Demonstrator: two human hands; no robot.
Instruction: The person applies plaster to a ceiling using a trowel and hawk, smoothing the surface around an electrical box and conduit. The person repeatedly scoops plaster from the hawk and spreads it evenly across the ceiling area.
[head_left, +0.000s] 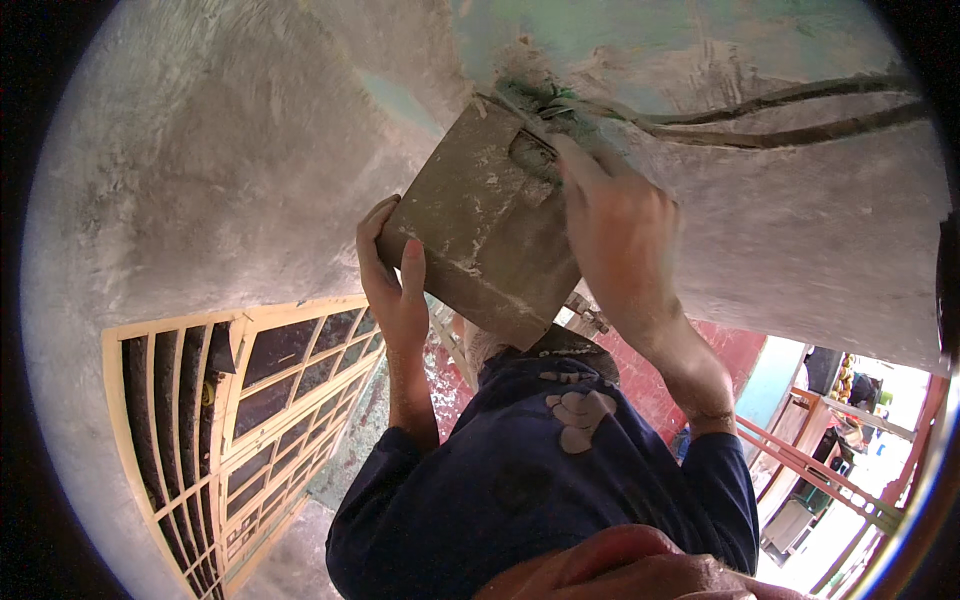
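My left hand [393, 285] grips the lower left edge of a flat, square brown board [470, 215], with the thumb on its face and the fingers behind. Pale dried smears streak the board. A small heap of wet grey plaster [534, 158] lies near its upper corner. At that corner my right hand [628, 238], slightly blurred, is closed round a thin flat-bladed tool [520, 118]; its handle is hidden in the fingers. The blade is close to a rough patch where dark cables [570, 103] come out of the plastered surface; whether it touches cannot be told.
Two dark grooves [780, 115] run rightward across the grey plastered wall [780, 210], which has bare green areas [620, 50] above. Lower left is a cream window frame with bars [290, 370]. Reddish rails [810, 460] and assorted goods stand at lower right.
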